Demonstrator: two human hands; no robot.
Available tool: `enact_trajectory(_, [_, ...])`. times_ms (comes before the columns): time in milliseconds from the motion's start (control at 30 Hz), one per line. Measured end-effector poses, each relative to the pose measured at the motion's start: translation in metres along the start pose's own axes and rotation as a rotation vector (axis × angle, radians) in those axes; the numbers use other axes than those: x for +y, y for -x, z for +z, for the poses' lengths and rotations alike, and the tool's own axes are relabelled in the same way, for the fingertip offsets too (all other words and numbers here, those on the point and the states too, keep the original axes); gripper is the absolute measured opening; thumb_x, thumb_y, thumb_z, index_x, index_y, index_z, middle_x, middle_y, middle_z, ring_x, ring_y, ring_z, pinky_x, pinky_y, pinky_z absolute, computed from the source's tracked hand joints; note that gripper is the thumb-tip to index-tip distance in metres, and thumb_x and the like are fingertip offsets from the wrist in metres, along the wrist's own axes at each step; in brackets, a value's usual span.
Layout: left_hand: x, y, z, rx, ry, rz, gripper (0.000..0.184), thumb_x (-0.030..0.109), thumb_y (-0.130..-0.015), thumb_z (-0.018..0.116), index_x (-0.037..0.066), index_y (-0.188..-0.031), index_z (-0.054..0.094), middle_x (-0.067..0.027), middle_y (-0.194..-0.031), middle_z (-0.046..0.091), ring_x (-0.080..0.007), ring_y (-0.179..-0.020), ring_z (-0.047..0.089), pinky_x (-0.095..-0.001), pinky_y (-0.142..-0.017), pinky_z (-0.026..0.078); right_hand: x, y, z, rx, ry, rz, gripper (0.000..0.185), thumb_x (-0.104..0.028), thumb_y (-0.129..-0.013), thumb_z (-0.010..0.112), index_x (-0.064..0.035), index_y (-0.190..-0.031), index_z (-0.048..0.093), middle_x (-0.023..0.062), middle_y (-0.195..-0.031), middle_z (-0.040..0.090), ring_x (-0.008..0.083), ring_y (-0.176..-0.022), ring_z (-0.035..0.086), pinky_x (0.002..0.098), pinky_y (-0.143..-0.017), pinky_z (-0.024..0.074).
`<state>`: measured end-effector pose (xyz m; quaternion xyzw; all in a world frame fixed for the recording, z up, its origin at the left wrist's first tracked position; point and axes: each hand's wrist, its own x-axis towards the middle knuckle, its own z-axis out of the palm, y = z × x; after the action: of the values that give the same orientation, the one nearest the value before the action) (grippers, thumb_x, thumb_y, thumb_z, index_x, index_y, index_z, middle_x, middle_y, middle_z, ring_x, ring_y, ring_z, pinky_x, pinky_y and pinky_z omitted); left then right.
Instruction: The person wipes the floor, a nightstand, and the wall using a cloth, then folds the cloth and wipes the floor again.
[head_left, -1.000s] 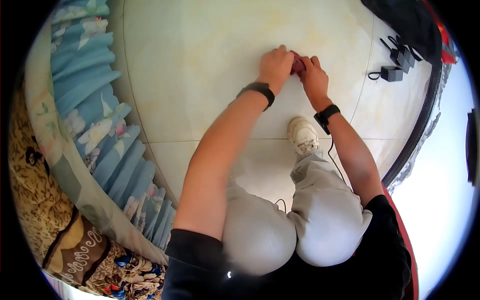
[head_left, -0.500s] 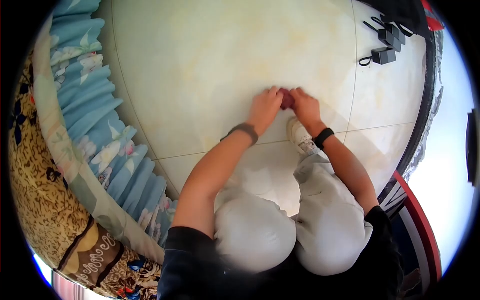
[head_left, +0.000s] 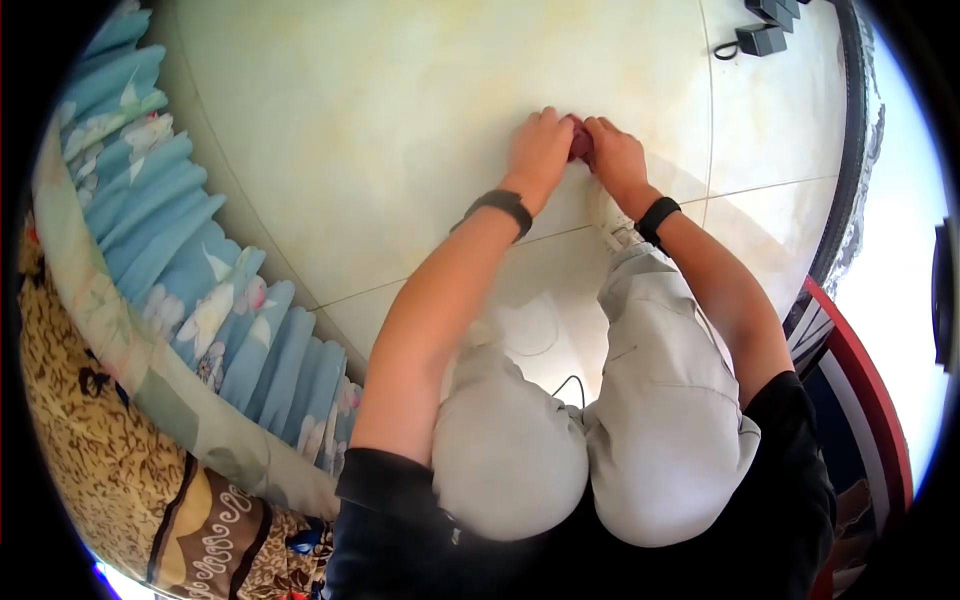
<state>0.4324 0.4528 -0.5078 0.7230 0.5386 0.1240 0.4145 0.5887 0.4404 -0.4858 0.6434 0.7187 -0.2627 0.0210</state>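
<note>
Between my two hands is a small dark red object (head_left: 580, 142), soft-looking and mostly covered by fingers; what it is I cannot make out. My left hand (head_left: 540, 152) grips its left side, with the fingertips bent over the edge. On its right side my right hand (head_left: 617, 158) pinches it. Both hands are in front of me over the pale tiled floor (head_left: 400, 130), and each wrist wears a black band.
A blue floral bed skirt (head_left: 190, 260) hangs along the left, beside a patterned brown cover (head_left: 95, 440). Black blocks with loops (head_left: 762, 40) lie at the upper right. My grey-trousered knees and a pale shoe (head_left: 612, 222) are below my hands. A red-edged item stands at the right.
The view has shifted, and the black blocks now sit nearer the top edge. Both hands have stayed closed on the red object, which came closer to my body and then moved slightly away.
</note>
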Motion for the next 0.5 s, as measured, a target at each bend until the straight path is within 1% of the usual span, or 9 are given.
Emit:
enact_trajectory(33, [-0.010, 0.015, -0.007, -0.006, -0.072, -0.023, 0.013, 0.012, -0.086, 0.055, 0.011, -0.094, 0.066, -0.0083, -0.090, 0.063, -0.0285, -0.088, 0.062, -0.0406, -0.072, 0.050, -0.009, 0.002, 0.010, -0.033, 0.001, -0.046, 0.021, -0.007, -0.080, 0.065, -0.0124, -0.101, 0.060, 0.0093, -0.094, 0.065, 0.0326, -0.081, 0.066, 0.0425, -0.069, 0.0538])
enact_trajectory(67, [-0.020, 0.033, -0.012, 0.023, -0.034, -0.075, 0.013, 0.010, -0.085, 0.056, 0.011, -0.094, 0.065, -0.0083, -0.090, 0.063, -0.0286, -0.088, 0.061, -0.0404, -0.072, 0.050, -0.020, 0.005, 0.018, -0.067, 0.002, -0.094, 0.022, -0.008, -0.081, 0.064, -0.0130, -0.102, 0.060, 0.0091, -0.095, 0.065, 0.0321, -0.082, 0.066, 0.0422, -0.069, 0.0539])
enact_trajectory(100, [-0.031, 0.052, -0.017, 0.054, 0.004, -0.127, 0.013, 0.009, -0.084, 0.058, 0.010, -0.095, 0.065, -0.0082, -0.091, 0.063, -0.0288, -0.089, 0.061, -0.0402, -0.073, 0.051, -0.043, 0.006, 0.017, -0.101, -0.041, -0.122, 0.022, -0.009, -0.084, 0.060, -0.0144, -0.105, 0.062, 0.0084, -0.095, 0.065, 0.0307, -0.084, 0.066, 0.0409, -0.071, 0.0540])
enact_trajectory(200, [-0.058, 0.112, -0.044, 0.120, -0.003, -0.234, 0.016, 0.005, -0.081, 0.061, 0.009, -0.097, 0.064, -0.0082, -0.094, 0.062, -0.0295, -0.090, 0.061, -0.0402, -0.073, 0.051, -0.087, 0.007, 0.043, -0.051, -0.142, -0.382, 0.016, -0.003, -0.080, 0.061, -0.0077, -0.095, 0.057, 0.0094, -0.088, 0.062, 0.0320, -0.080, 0.064, 0.0407, -0.066, 0.0528])
enact_trajectory(267, [-0.072, 0.147, -0.056, 0.178, -0.020, -0.302, 0.016, 0.006, -0.082, 0.061, 0.008, -0.098, 0.062, -0.0093, -0.096, 0.061, -0.0309, -0.090, 0.061, -0.0420, -0.073, 0.050, -0.120, 0.004, 0.056, -0.162, -0.116, -0.466, 0.013, -0.003, -0.082, 0.057, -0.0076, -0.093, 0.057, 0.0087, -0.088, 0.061, 0.0295, -0.082, 0.064, 0.0394, -0.067, 0.0531])
enact_trajectory(333, [-0.083, 0.185, -0.046, 0.247, 0.010, -0.392, 0.015, 0.009, -0.085, 0.059, 0.006, -0.100, 0.060, -0.0118, -0.098, 0.060, -0.0333, -0.090, 0.060, -0.0456, -0.071, 0.050, -0.148, 0.007, 0.061, -0.251, -0.131, -0.591, 0.012, -0.004, -0.082, 0.056, -0.0078, -0.093, 0.057, 0.0084, -0.087, 0.061, 0.0290, -0.081, 0.064, 0.0389, -0.067, 0.0533])
enact_trajectory(367, [-0.084, 0.202, -0.038, 0.247, 0.021, -0.435, 0.016, 0.009, -0.085, 0.059, 0.007, -0.100, 0.060, -0.0116, -0.098, 0.060, -0.0336, -0.090, 0.060, -0.0457, -0.071, 0.050, -0.158, 0.012, 0.062, -0.319, -0.099, -0.610, 0.013, -0.005, -0.081, 0.057, -0.0086, -0.093, 0.057, 0.0078, -0.088, 0.060, 0.0274, -0.081, 0.064, 0.0378, -0.067, 0.0539])
enact_trajectory(467, [-0.078, 0.242, -0.009, 0.258, 0.068, -0.540, 0.018, 0.007, -0.084, 0.061, 0.007, -0.101, 0.059, -0.0113, -0.098, 0.060, -0.0343, -0.091, 0.060, -0.0461, -0.072, 0.050, -0.147, 0.038, 0.094, -0.376, 0.045, -0.761, 0.013, -0.006, -0.081, 0.058, -0.0090, -0.094, 0.057, 0.0072, -0.090, 0.059, 0.0261, -0.082, 0.065, 0.0378, -0.066, 0.0543])
enact_trajectory(500, [-0.073, 0.252, 0.005, 0.265, 0.090, -0.561, 0.019, 0.006, -0.083, 0.061, 0.006, -0.102, 0.058, -0.0114, -0.098, 0.060, -0.0345, -0.091, 0.060, -0.0463, -0.072, 0.050, -0.152, 0.045, 0.082, -0.438, 0.006, -0.785, 0.017, -0.007, -0.080, 0.059, -0.0095, -0.097, 0.058, 0.0063, -0.092, 0.059, 0.0251, -0.083, 0.065, 0.0374, -0.066, 0.0545])
